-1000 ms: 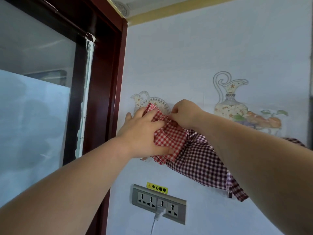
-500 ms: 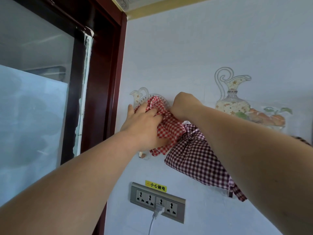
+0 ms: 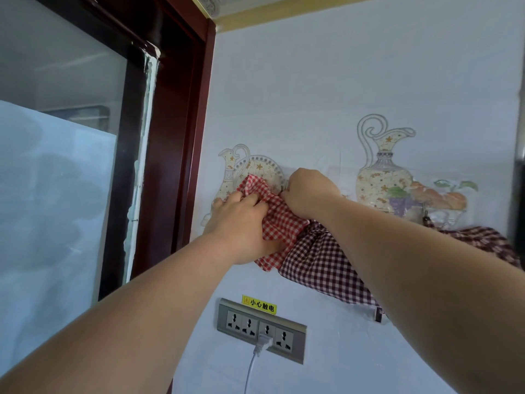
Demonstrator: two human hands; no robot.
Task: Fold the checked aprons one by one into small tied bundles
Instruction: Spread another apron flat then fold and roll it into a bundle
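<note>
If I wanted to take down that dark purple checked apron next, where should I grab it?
Probably at the bunched neck of the dark checked apron, just under the right hand, coming from the front and below: the cloth narrows there, while the rest hangs loose and wide against the wall.

Bright, flat daylight on your wall (image 3: 312,95); shadows faint. Glass pane (image 3: 56,194) at 9 o'clock shows hazy reflections. Straight lines lean toward your edges; focus sharp.

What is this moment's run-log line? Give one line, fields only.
left hand: grips red checked apron | right hand: pinches its top edge | dark checked apron: hangs against wall beside it
</note>
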